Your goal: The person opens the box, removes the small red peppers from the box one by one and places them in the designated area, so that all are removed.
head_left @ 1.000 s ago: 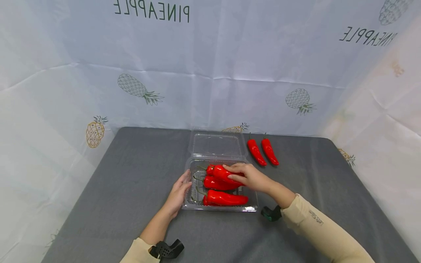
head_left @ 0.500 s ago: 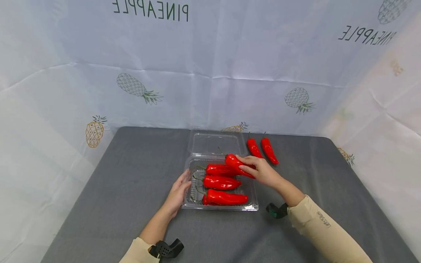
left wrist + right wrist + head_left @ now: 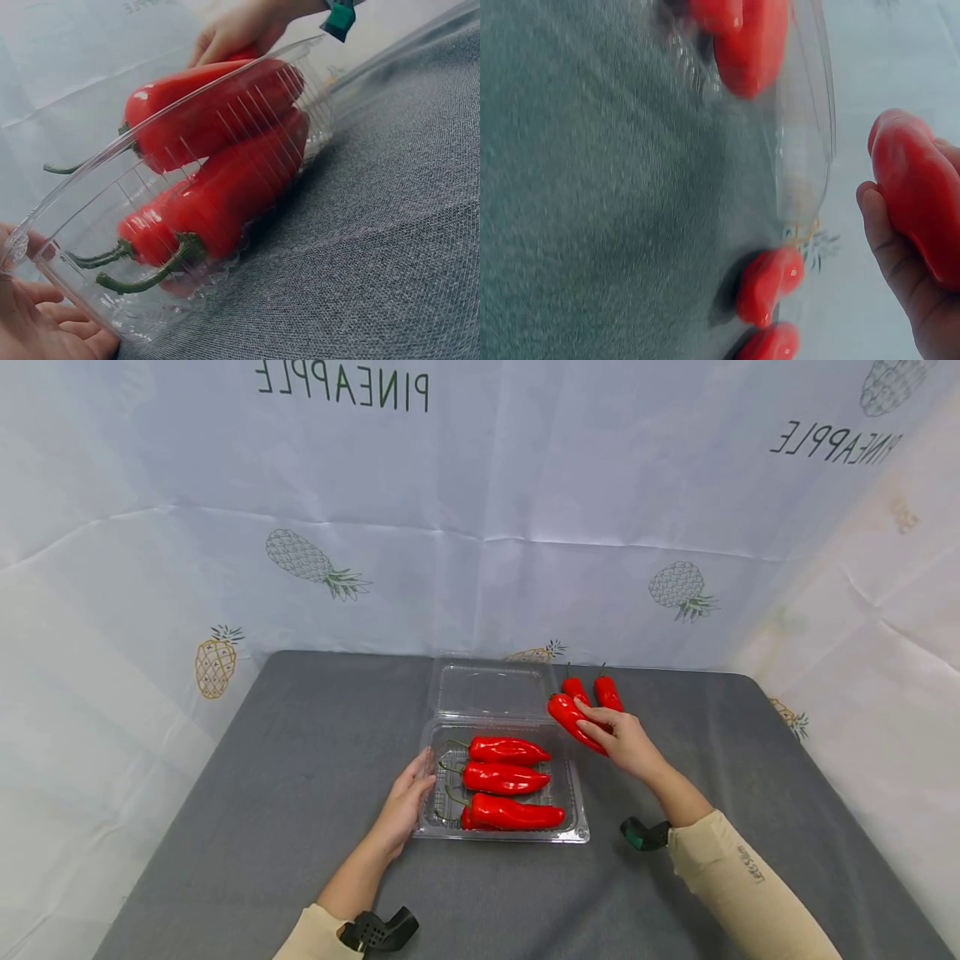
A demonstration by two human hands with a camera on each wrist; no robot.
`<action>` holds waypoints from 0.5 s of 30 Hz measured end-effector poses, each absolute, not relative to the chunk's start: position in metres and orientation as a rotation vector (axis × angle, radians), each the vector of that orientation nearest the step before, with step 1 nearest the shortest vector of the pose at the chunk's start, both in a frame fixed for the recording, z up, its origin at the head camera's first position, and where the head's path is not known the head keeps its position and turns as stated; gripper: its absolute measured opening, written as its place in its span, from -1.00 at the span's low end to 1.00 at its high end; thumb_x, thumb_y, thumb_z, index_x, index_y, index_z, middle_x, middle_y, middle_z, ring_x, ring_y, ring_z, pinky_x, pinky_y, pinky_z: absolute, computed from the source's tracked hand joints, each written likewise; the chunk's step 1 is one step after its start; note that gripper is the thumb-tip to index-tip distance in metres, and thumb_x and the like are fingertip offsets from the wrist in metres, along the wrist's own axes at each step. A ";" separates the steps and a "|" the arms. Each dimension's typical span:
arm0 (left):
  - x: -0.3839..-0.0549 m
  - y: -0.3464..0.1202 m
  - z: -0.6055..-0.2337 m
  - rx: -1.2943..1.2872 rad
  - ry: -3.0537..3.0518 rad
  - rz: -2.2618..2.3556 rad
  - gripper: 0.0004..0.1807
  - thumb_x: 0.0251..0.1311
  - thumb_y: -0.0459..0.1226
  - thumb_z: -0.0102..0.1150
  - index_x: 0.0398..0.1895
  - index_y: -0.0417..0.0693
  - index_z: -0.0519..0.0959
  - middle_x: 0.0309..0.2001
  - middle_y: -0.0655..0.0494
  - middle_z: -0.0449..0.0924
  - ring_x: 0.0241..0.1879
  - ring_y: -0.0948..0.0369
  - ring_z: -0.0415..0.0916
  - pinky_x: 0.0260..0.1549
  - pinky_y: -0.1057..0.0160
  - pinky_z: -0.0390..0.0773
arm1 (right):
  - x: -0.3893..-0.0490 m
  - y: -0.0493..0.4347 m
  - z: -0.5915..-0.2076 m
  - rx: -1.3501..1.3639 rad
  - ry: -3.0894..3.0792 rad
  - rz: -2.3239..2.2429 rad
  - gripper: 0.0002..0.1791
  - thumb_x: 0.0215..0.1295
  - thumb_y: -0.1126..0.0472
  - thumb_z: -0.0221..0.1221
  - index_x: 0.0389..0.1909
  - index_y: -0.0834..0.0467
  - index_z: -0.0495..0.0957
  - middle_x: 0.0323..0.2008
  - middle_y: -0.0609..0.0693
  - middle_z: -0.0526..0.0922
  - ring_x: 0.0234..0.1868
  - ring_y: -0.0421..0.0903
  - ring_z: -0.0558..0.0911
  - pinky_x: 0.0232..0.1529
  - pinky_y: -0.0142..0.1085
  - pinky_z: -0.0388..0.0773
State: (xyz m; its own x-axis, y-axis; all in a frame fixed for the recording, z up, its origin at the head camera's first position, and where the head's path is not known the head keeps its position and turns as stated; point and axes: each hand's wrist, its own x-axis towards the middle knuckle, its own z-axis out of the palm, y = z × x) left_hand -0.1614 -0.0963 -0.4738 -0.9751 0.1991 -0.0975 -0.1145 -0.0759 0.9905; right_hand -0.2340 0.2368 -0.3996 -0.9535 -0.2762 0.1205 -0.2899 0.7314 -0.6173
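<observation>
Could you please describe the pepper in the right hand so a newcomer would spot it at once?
On the grey table sits an open clear container of red peppers. By its far right corner, the right hand grips a red pepper. Two loose peppers lie on the table just behind, but only this one is held.
</observation>
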 end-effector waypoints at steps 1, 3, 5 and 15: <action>-0.161 -0.096 -0.474 0.093 1.975 2.158 -0.38 0.36 -0.37 -0.29 0.44 -0.30 -0.14 0.48 -0.21 -0.22 0.47 -0.06 -0.31 0.43 -0.07 -0.19 | -0.235 0.239 -0.400 0.448 -2.905 1.038 -0.48 0.26 0.12 0.15 0.24 0.14 0.37 0.10 0.26 0.54 -0.08 0.09 0.54 -0.23 -0.25 0.56; -0.161 -0.096 -0.473 0.094 1.971 2.163 -0.38 0.36 -0.37 -0.29 0.44 -0.30 -0.14 0.47 -0.21 -0.22 0.47 -0.06 -0.31 0.43 -0.07 -0.19 | -0.238 0.244 -0.401 0.404 -2.906 1.038 -0.47 0.28 0.10 0.14 0.25 0.14 0.37 0.12 0.28 0.51 -0.10 0.10 0.51 -0.27 -0.29 0.52; -0.161 -0.096 -0.473 0.098 1.967 2.168 -0.39 0.37 -0.37 -0.30 0.44 -0.31 -0.14 0.47 -0.22 -0.23 0.47 -0.07 -0.31 0.43 -0.06 -0.19 | -0.241 0.250 -0.403 0.367 -2.900 1.046 -0.47 0.29 0.09 0.12 0.26 0.15 0.36 0.15 0.29 0.48 -0.09 0.11 0.49 -0.26 -0.29 0.52; -0.161 -0.096 -0.473 0.097 1.970 2.169 -0.39 0.36 -0.38 -0.31 0.44 -0.31 -0.14 0.47 -0.23 -0.23 0.47 -0.08 -0.31 0.43 -0.06 -0.19 | -0.253 0.278 -0.409 0.143 -2.892 1.098 -0.43 0.35 -0.04 0.01 0.32 0.11 0.26 0.22 0.33 0.38 0.01 0.15 0.49 -0.25 -0.35 0.49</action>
